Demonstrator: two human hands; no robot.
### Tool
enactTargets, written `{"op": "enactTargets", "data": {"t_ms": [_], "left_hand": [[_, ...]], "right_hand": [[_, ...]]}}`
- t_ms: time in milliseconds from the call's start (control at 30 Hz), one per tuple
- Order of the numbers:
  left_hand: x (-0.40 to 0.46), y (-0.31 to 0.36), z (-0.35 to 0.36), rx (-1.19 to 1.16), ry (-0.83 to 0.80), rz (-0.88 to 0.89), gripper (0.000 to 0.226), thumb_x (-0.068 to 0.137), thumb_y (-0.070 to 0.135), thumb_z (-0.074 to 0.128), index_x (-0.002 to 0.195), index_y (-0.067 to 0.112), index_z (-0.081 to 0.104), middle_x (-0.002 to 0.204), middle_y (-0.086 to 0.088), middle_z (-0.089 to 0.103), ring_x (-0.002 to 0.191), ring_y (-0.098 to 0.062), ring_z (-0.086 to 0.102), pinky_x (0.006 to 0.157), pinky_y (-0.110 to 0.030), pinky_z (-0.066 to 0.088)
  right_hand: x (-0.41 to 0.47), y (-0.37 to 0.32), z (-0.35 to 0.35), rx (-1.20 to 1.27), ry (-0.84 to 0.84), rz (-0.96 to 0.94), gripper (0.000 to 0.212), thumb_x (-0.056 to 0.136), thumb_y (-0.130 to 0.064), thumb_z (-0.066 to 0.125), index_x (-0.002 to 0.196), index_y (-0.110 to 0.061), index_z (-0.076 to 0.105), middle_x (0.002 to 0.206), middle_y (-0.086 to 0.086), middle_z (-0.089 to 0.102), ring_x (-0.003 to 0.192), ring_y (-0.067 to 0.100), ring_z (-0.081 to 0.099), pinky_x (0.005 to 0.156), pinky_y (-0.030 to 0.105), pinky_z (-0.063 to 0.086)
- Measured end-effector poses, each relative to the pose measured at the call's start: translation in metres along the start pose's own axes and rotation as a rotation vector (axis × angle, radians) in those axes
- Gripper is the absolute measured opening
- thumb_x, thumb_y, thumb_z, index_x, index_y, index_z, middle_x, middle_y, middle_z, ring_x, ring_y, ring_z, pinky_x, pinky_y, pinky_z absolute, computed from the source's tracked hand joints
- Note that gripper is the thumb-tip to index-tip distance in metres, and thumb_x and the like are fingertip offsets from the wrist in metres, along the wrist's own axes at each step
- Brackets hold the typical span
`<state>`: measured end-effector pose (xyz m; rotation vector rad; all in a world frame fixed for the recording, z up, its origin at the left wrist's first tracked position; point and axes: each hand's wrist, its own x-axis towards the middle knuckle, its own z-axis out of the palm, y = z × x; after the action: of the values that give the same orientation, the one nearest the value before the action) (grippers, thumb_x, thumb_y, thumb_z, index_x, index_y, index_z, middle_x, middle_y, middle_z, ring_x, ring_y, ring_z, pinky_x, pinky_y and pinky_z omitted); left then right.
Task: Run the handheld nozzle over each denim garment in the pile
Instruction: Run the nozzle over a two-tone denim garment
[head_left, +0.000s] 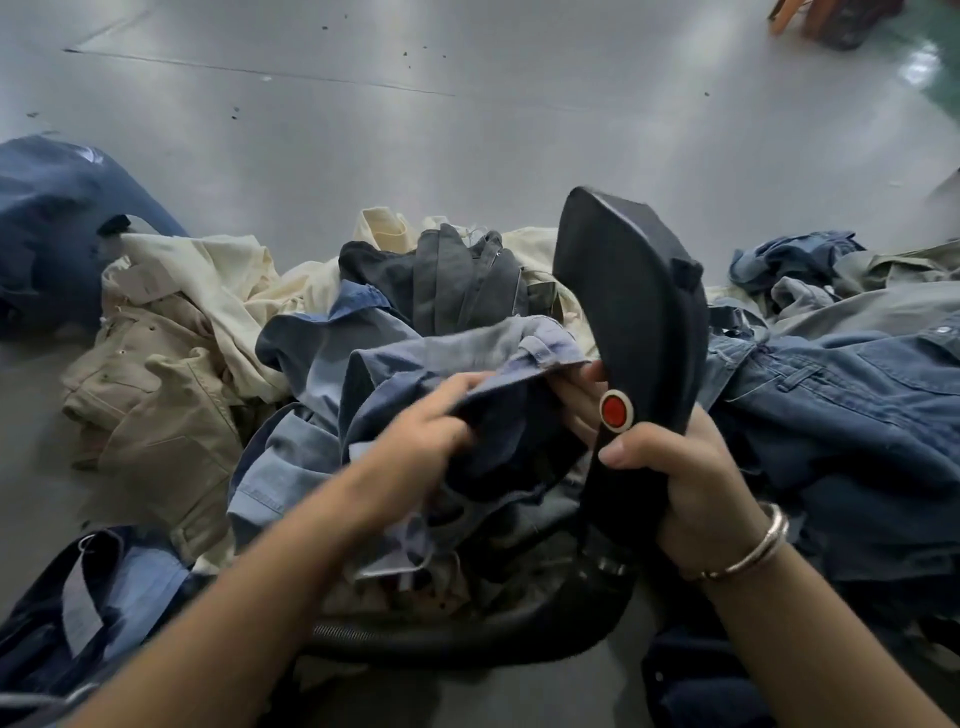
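Gripping of denim and nozzle amid the heaped garments

A blue denim garment (457, 358), lying atop the pile (322, 364), is being gripped by the left hand (436, 426); just beside it, the black handheld nozzle (639, 322) is being clasped upright by the right hand (680, 478), thumb below its red button (615, 410).

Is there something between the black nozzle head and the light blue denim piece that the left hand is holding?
Nothing visible. The nozzle, gripped by the right hand, stands upright just right of the blue denim garment that the left hand holds.
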<state>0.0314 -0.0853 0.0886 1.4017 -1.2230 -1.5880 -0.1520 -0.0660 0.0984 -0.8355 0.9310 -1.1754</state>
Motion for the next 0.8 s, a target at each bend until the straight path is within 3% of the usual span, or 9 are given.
{"op": "enactTargets", "data": {"t_ms": [67, 133, 267, 367, 467, 567, 633, 733, 800], "left_hand": [[-0.008, 0.012, -0.027, -0.282, -0.107, -0.14, 0.017, 0.071, 0.007, 0.06, 0.077, 0.008, 0.075, 0.077, -0.007, 0.075, 0.071, -0.015, 0.072, 0.064, -0.021, 0.057], [-0.017, 0.024, -0.042, -0.429, -0.196, -0.22, 0.028, 0.052, 0.02, 0.073, 0.074, 0.003, 0.078, 0.082, -0.016, 0.074, 0.073, -0.026, 0.073, 0.06, -0.03, 0.059], [-0.03, 0.025, -0.051, -0.543, -0.23, -0.26, 0.063, 0.014, 0.015, 0.092, 0.071, -0.005, 0.075, 0.074, -0.02, 0.072, 0.066, -0.03, 0.072, 0.052, -0.034, 0.057], [-0.036, 0.021, -0.056, -0.633, -0.29, -0.257, 0.062, 0.027, 0.014, 0.091, 0.085, -0.004, 0.076, 0.086, -0.022, 0.073, 0.077, -0.033, 0.072, 0.061, -0.038, 0.059], [-0.037, 0.018, -0.061, -0.71, -0.315, -0.228, 0.06, 0.043, 0.015, 0.086, 0.099, -0.002, 0.074, 0.102, -0.022, 0.071, 0.092, -0.036, 0.07, 0.072, -0.045, 0.058], [-0.031, 0.014, -0.061, -0.785, -0.228, -0.168, 0.045, 0.058, 0.021, 0.074, 0.099, 0.002, 0.075, 0.109, -0.02, 0.07, 0.096, -0.035, 0.069, 0.073, -0.047, 0.057], [-0.025, 0.012, -0.055, -0.811, -0.192, -0.147, 0.04, 0.065, 0.025, 0.065, 0.097, 0.003, 0.076, 0.109, -0.019, 0.07, 0.096, -0.035, 0.069, 0.073, -0.046, 0.058], [-0.019, 0.005, -0.043, -0.73, -0.126, -0.124, 0.035, 0.074, 0.025, 0.054, 0.09, 0.004, 0.077, 0.1, -0.018, 0.072, 0.088, -0.031, 0.071, 0.073, -0.04, 0.059], [-0.016, 0.001, -0.037, -0.707, -0.121, -0.108, 0.036, 0.075, 0.023, 0.051, 0.09, 0.005, 0.078, 0.099, -0.016, 0.073, 0.088, -0.028, 0.071, 0.075, -0.036, 0.059]], "right_hand": [[0.002, -0.001, -0.003, -0.103, 0.035, -0.012, 0.04, 0.048, 0.005, 0.056, 0.083, -0.012, 0.066, 0.066, -0.001, 0.057, 0.068, 0.013, 0.057, 0.064, 0.024, 0.046], [0.003, 0.002, 0.002, -0.137, 0.075, -0.004, 0.029, 0.05, 0.004, 0.054, 0.066, -0.018, 0.066, 0.055, -0.005, 0.052, 0.052, 0.007, 0.05, 0.048, 0.019, 0.041], [0.015, 0.006, 0.001, -0.077, 0.261, 0.001, 0.014, 0.053, 0.001, 0.054, 0.062, -0.009, 0.053, 0.051, -0.002, 0.049, 0.046, 0.011, 0.048, 0.046, 0.018, 0.041], [0.028, -0.001, -0.012, -0.016, 0.384, -0.017, 0.016, 0.067, 0.005, 0.051, 0.07, -0.009, 0.059, 0.055, -0.001, 0.054, 0.052, 0.014, 0.054, 0.053, 0.023, 0.046], [0.035, -0.009, -0.025, -0.003, 0.45, -0.007, 0.012, 0.068, 0.002, 0.051, 0.073, -0.006, 0.058, 0.065, 0.007, 0.056, 0.063, 0.023, 0.057, 0.067, 0.034, 0.049], [0.03, -0.012, -0.032, 0.033, 0.378, 0.016, 0.014, 0.076, 0.003, 0.048, 0.074, -0.008, 0.056, 0.059, 0.006, 0.049, 0.048, 0.019, 0.051, 0.051, 0.025, 0.048], [0.02, -0.013, -0.029, -0.08, 0.274, 0.023, 0.005, 0.075, -0.007, 0.059, 0.075, -0.007, 0.055, 0.054, 0.005, 0.052, 0.042, 0.018, 0.052, 0.044, 0.024, 0.047], [0.001, -0.008, -0.016, -0.303, 0.03, -0.019, 0.035, 0.064, -0.022, 0.074, 0.093, -0.015, 0.056, 0.056, 0.002, 0.059, 0.041, 0.019, 0.057, 0.04, 0.026, 0.047], [-0.009, -0.001, -0.002, -0.386, -0.135, -0.051, 0.042, 0.068, -0.023, 0.074, 0.105, -0.035, 0.057, 0.066, -0.001, 0.065, 0.046, 0.018, 0.061, 0.042, 0.024, 0.048]]}}
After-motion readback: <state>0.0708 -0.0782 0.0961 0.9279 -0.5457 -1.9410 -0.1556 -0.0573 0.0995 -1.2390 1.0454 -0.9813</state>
